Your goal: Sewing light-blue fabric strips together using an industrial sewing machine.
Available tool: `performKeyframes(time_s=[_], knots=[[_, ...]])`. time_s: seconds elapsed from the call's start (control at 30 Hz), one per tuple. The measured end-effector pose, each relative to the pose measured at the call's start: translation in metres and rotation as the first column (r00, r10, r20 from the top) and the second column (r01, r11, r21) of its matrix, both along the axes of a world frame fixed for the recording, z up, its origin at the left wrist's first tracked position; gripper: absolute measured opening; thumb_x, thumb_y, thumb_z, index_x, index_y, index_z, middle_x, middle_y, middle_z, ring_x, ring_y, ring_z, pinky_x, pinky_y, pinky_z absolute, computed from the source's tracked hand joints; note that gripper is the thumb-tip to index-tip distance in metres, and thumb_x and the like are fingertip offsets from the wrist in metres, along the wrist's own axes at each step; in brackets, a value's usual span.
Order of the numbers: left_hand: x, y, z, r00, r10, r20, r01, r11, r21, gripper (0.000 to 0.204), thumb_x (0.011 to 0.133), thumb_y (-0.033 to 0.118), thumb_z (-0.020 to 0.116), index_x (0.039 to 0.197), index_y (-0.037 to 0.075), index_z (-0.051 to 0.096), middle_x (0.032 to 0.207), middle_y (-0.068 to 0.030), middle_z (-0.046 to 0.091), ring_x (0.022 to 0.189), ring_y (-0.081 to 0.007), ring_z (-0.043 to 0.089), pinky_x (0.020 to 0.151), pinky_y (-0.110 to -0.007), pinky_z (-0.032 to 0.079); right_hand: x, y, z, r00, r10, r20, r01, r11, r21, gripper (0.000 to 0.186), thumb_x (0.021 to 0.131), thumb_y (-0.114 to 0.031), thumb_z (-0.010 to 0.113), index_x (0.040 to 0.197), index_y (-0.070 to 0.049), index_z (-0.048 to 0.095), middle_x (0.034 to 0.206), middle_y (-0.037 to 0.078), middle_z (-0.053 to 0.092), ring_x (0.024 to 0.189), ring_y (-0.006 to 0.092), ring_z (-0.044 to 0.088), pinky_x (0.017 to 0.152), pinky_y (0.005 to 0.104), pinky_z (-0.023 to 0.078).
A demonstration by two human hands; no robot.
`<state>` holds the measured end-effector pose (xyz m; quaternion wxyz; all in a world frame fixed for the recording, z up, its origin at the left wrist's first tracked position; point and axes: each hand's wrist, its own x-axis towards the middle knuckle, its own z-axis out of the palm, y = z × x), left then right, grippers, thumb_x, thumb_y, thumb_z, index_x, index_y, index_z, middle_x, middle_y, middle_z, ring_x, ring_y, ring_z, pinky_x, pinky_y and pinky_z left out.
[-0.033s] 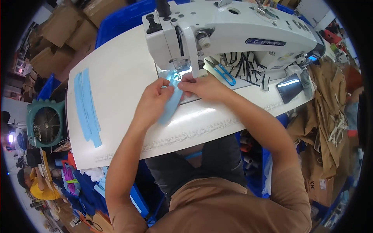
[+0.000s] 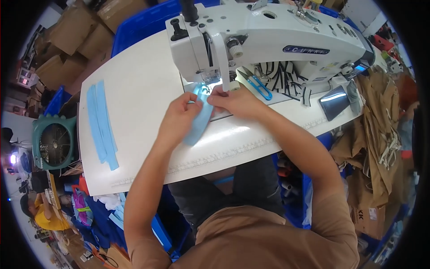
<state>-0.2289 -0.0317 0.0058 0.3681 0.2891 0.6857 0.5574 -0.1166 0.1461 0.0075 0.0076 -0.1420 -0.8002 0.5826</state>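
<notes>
A light blue fabric strip (image 2: 199, 122) lies under the needle area of a white sewing machine (image 2: 264, 40), its near end hanging toward me on the table. My left hand (image 2: 180, 114) pinches the strip's left edge with thumb and forefinger. On the other side, my right hand (image 2: 237, 101) has its fingers closed on the strip's right edge, close to the lit presser foot (image 2: 207, 88). The fingertips partly cover the cloth, and the needle point is too small to make out. A stack of similar blue strips (image 2: 102, 125) lies at the table's left.
Blue-handled thread snips (image 2: 260, 86) and several dark-edged fabric scraps (image 2: 282, 77) lie under the machine arm. A phone (image 2: 334, 103) rests at the right. A printed ruler (image 2: 224, 156) runs along the white table's front edge. Left of the table stands a green fan (image 2: 54, 142); a person in yellow (image 2: 49, 219) sits beyond.
</notes>
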Motion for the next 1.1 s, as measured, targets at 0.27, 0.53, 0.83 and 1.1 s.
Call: performKeyframes(time_s=[0.27,0.53,0.83,1.1], knots=[[0.010,-0.002,0.001,0.996,0.070,0.049,-0.069,0.998,-0.010,0.016,0.103,0.016,0.058,0.107,0.001,0.062,0.090,-0.0095,0.074,0.077,-0.0138,0.070,0.071,-0.026,0.055,0.011,-0.020,0.008,0.981,-0.098,-0.168,0.115,0.989,0.091,0.021,0.094,-0.021,0.067,0.091,0.000,0.070,0.077,0.012,0.073,0.072,0.0175,0.074,0.068,0.0309,0.053],[0.015,-0.001,0.006,0.994,0.098,-0.042,-0.097,0.995,0.037,0.016,0.101,0.017,0.062,0.101,0.002,0.065,0.083,-0.0032,0.072,0.077,-0.0072,0.065,0.074,-0.021,0.048,0.012,-0.023,0.015,0.981,-0.115,-0.158,0.135,0.984,0.116,0.022,0.091,-0.021,0.070,0.094,0.001,0.070,0.080,0.012,0.073,0.071,0.0184,0.073,0.066,0.0314,0.054],[0.013,0.002,0.002,0.989,0.145,-0.020,-0.145,0.989,0.009,0.017,0.099,0.016,0.061,0.100,0.000,0.065,0.078,-0.0052,0.072,0.072,-0.0079,0.062,0.070,-0.024,0.047,0.000,-0.022,-0.014,0.944,-0.250,-0.214,0.243,0.968,-0.059,0.024,0.088,-0.019,0.075,0.102,0.000,0.073,0.085,0.012,0.074,0.074,0.0158,0.071,0.068,0.0304,0.054],[0.008,0.002,-0.001,0.990,0.131,-0.052,-0.129,0.991,0.038,0.017,0.099,0.015,0.061,0.099,-0.002,0.065,0.082,-0.0062,0.072,0.072,-0.0088,0.062,0.068,-0.023,0.047,0.013,-0.036,-0.005,0.942,-0.225,-0.247,0.247,0.967,0.062,0.025,0.093,-0.016,0.069,0.112,0.000,0.073,0.078,0.013,0.072,0.065,0.0178,0.069,0.063,0.0312,0.054]])
